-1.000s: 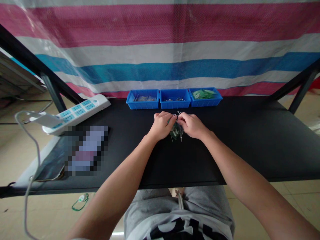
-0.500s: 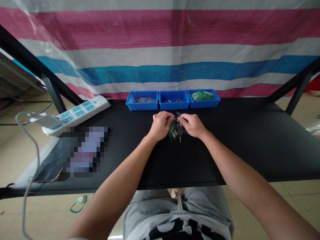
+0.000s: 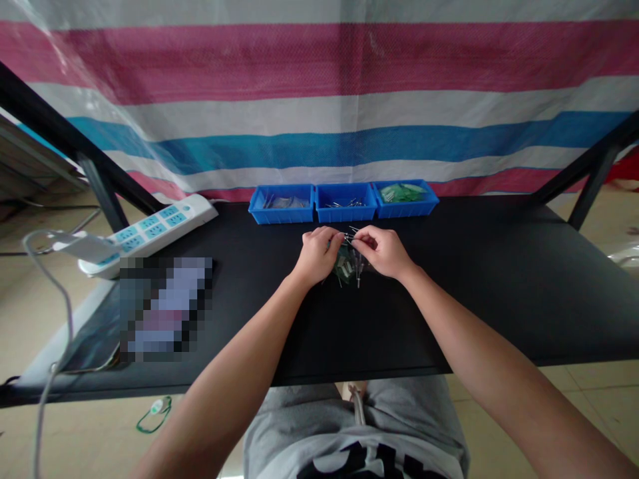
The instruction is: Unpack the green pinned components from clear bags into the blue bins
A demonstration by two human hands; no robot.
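Note:
My left hand (image 3: 317, 255) and my right hand (image 3: 384, 253) meet over the middle of the black table (image 3: 359, 332). Thumb and fingertips are pinched on both. Thin silvery metal pins (image 3: 354, 229) stick out between the fingertips; which fingers grip which pin is too small to be sure of. Just below the hands lies a small pile with green packets (image 3: 343, 267) and more thin pins (image 3: 358, 279), partly covered by my fingers.
Behind my hands stand three blue bins: the left bin (image 3: 284, 216) and middle bin (image 3: 346, 214) hold metal pieces, the right bin (image 3: 408, 209) green packets. A white power strip (image 3: 190, 216) with a cable and a blurred phone-like object (image 3: 172, 306) lie at left. Striped sheeting (image 3: 349, 106) hangs behind.
My hands stay pinched together in nearly the same place, with the fingertips shifting slightly around the pins. The whole view has moved a little.

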